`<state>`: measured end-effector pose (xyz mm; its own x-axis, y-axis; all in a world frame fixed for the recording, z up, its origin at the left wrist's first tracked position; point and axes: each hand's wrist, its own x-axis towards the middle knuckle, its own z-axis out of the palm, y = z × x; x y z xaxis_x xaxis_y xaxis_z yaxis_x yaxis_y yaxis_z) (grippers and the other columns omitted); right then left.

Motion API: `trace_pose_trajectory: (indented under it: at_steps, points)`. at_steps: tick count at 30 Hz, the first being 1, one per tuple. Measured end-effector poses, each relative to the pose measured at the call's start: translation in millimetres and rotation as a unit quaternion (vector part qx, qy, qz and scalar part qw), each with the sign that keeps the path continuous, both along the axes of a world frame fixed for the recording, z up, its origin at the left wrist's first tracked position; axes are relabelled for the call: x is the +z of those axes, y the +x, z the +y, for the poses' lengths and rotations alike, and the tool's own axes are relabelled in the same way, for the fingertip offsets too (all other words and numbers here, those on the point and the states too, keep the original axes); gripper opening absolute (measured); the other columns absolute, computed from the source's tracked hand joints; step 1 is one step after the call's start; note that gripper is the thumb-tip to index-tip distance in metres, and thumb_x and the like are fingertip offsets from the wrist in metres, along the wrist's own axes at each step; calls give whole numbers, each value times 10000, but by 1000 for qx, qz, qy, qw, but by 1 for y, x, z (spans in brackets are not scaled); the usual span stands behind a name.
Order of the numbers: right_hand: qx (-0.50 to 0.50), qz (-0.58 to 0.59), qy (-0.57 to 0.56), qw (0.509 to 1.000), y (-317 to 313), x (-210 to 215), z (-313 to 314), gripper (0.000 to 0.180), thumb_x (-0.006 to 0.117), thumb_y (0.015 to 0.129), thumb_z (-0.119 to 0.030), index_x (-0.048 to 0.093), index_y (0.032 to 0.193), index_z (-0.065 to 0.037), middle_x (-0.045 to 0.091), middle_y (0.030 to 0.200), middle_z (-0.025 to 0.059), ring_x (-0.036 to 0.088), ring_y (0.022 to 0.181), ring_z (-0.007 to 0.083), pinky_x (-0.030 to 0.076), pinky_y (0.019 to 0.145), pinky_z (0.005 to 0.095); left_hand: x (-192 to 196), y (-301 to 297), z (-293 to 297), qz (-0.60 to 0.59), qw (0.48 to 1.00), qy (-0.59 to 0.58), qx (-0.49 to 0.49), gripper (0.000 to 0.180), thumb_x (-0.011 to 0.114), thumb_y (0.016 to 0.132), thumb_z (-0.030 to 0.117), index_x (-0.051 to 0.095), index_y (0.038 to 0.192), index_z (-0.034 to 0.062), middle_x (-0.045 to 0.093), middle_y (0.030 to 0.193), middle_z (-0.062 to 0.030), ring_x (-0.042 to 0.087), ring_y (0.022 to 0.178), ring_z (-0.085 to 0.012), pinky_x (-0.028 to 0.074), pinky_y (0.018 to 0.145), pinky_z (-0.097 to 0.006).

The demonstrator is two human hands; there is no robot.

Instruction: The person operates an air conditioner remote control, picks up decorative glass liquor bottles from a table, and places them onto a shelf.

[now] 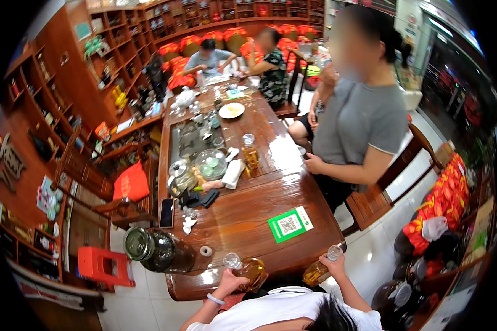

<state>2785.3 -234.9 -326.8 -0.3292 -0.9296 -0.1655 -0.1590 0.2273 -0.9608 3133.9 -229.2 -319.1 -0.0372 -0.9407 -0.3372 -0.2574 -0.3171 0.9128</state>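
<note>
At the table edge, left hand tilts amber bottle neck leftward.

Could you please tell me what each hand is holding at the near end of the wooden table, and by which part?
Left hand: amber glass bottle, by its neck. Right hand: second amber bottle, near its top.

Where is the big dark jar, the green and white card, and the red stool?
big dark jar [159, 251], head view, on its glass belly.
green and white card [290, 224], head view, on the card's middle.
red stool [104, 266], head view, on its flat top.
</note>
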Motion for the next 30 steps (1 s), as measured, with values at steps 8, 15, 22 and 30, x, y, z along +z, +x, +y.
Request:
trace_pose_trajectory:
  at_steps: [8,15,22,30]
  points:
    - [-190,14,2,982,-121,-6,113,180,691,622,-154,598,685,-13,603,648,45,572,612,121,460,592,258,14,-150,-17,109,980,10,-165,431,696,516,42,553,915,-38,592,833,-85,565,738,-155,473,672,-287]
    - [-421,137,12,897,-224,-8,243,182,699,598,-199,601,640,-52,608,624,78,599,582,198,469,565,310,27,-328,-11,107,966,66,-226,400,655,546,-64,519,922,-49,590,855,-97,580,735,-169,479,647,-279]
    - [-499,180,-4,848,-318,-17,300,125,679,626,-113,591,659,-31,603,610,31,577,561,121,459,543,262,48,-462,-16,173,944,80,-269,443,645,547,-73,501,964,-55,586,891,-100,584,762,-180,479,688,-281]
    - [-606,61,-79,789,-416,3,267,76,656,657,-58,596,669,-13,587,633,20,547,593,89,439,565,247,38,-628,-88,89,921,99,-366,398,634,545,-53,531,929,-58,590,870,-98,580,744,-166,471,692,-276]
